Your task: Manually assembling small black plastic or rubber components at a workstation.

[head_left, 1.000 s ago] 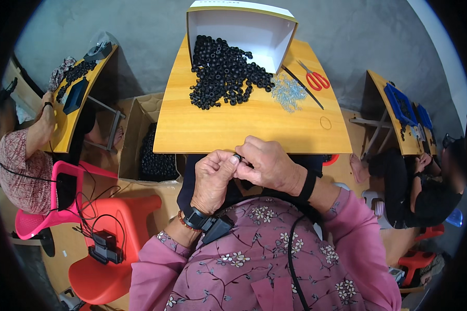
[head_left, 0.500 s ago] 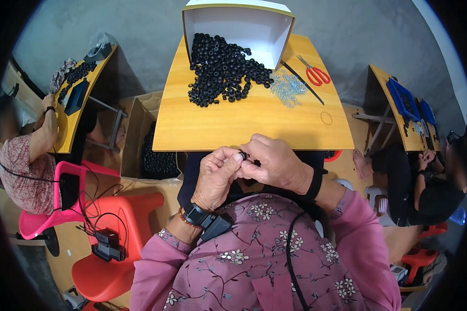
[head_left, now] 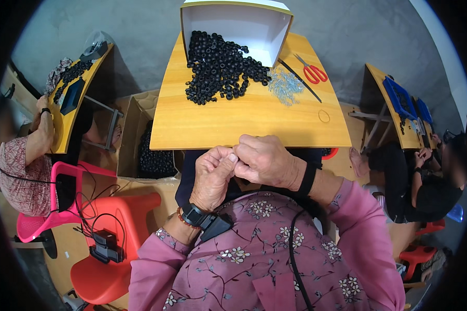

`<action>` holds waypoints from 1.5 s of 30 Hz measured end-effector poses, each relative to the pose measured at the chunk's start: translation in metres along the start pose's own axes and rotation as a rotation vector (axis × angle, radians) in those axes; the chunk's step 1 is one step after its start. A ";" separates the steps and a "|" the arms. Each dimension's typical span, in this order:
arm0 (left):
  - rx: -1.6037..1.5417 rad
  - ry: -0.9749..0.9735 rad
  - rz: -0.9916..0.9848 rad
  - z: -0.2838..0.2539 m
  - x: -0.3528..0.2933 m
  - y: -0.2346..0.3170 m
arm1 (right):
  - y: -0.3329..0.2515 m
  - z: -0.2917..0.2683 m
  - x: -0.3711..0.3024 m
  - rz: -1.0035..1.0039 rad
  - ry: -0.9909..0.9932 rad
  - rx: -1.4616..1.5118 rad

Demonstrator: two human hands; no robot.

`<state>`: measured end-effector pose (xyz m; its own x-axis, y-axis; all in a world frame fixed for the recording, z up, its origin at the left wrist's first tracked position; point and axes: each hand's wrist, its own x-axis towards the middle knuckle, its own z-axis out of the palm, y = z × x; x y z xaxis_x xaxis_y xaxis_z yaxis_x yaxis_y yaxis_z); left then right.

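My left hand (head_left: pixel 213 173) and my right hand (head_left: pixel 267 160) meet in front of the near edge of the wooden table (head_left: pixel 218 129). Both are closed, with thumbs and fingertips pinched together; whatever lies between them is hidden by the fingers. Beyond them on the tabletop spreads a heap of small black ring-shaped pieces (head_left: pixel 215 67), spilling out of a white box (head_left: pixel 238 31) tipped on its side. To the right of that heap lies a pile of small clear pieces (head_left: pixel 285 88).
A thin black stick (head_left: pixel 308 88), red-handled scissors (head_left: pixel 314 73) and a thin loop (head_left: pixel 324 116) lie at the table's right. Left of it stand a carton (head_left: pixel 132 140) of black pieces and a red chair (head_left: pixel 109 264). People sit at side tables left and right.
A small black round piece that showed between my fingertips is now covered by them. My hands have drawn closer together, and the whole view has shifted slightly.
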<state>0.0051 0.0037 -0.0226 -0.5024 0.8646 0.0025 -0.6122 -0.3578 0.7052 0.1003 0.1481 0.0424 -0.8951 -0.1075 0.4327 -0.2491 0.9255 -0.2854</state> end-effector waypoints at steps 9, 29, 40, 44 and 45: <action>-0.058 -0.112 -0.101 0.002 0.002 0.015 | -0.005 -0.008 -0.002 0.152 -0.036 0.110; -0.052 0.028 -0.069 -0.001 0.005 0.008 | 0.009 -0.001 -0.010 0.164 0.066 0.267; -0.013 0.069 -0.100 -0.010 0.006 0.005 | 0.001 -0.010 -0.004 0.206 -0.099 0.242; -0.037 0.067 -0.114 -0.016 0.007 0.003 | 0.001 0.005 -0.007 0.256 -0.005 0.256; -0.052 0.057 -0.104 -0.018 0.007 0.003 | 0.003 0.010 -0.007 0.232 0.037 0.248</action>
<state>-0.0109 0.0030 -0.0333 -0.4675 0.8771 -0.1103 -0.6932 -0.2863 0.6614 0.1022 0.1475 0.0298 -0.9256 0.1128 0.3614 -0.1268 0.8070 -0.5768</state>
